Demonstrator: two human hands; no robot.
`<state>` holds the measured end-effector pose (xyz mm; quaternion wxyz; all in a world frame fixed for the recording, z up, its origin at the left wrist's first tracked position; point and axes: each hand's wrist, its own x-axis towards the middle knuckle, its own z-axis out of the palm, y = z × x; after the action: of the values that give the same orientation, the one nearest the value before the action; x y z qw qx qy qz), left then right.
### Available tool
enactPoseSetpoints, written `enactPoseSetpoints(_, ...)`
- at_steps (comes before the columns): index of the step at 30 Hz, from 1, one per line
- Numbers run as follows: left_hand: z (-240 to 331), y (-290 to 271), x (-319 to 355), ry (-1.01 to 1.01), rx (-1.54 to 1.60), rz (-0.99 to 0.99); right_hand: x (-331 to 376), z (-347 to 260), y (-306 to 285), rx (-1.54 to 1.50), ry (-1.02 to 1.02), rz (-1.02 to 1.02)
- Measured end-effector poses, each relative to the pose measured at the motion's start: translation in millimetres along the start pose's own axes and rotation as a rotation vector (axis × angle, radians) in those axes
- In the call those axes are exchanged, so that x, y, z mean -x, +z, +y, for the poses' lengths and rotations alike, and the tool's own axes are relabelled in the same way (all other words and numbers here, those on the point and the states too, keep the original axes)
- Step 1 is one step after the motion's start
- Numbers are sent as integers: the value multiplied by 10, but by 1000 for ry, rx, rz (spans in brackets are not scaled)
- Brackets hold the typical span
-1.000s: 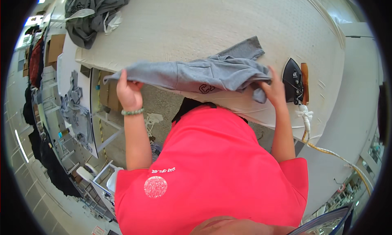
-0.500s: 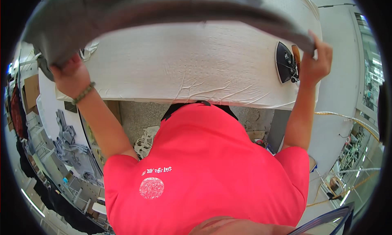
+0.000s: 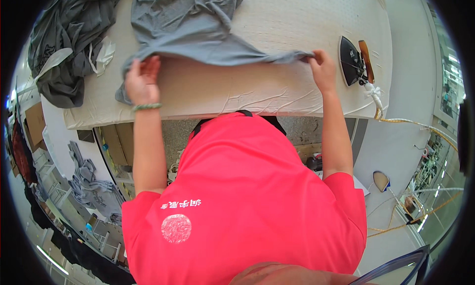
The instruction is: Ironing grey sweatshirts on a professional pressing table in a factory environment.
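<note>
A grey garment (image 3: 198,42) is spread over the far left half of the padded ironing table (image 3: 277,82), its near edge raised off the white cover. At the right end of that edge, my right hand (image 3: 324,72) pinches a narrow corner of the cloth. My left hand (image 3: 143,84), with a beaded bracelet at its wrist, has its fingers curled at the edge's left part. A loose flap of the garment lies left of that hand. Whether the garment is a shirt or something else, I cannot tell.
An iron (image 3: 352,62) with a wooden handle rests right of my right hand, its cord (image 3: 420,124) running off rightward. A dark grey garment heap (image 3: 69,42) with white strips covers the table's left end. More grey garments (image 3: 91,181) lie on a lower surface at left.
Both hands have come down and inward, bringing the grey garment from up close down to the table. The heap at left, hidden before, now shows.
</note>
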<state>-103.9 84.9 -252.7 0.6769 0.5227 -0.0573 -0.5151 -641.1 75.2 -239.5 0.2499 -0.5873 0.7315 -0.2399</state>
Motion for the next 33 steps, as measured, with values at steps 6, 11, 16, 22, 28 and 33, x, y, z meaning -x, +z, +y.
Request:
enactPoseSetpoints(6,98,-507,199,33,-81,184,505,9,-123,33,-261,249)
enactPoseSetpoints(11,-438,-319,397,-205,-124,94,772,105,163,-54,41,46)
enactPoseSetpoints(16,-504,-172,239,-208,-211,-11,636,-186,315,65,214,-175)
enactPoseSetpoints(22,-311,-76,240,-149,-268,-45,580,-177,354,-481,438,-383)
enactPoseSetpoints(28,267,563,18,229,-224,-137,-61,-704,-411,-544,185,-519)
enactPoseSetpoints(33,29,620,301,117,-255,193,-214,-711,-1118,-314,-80,-368)
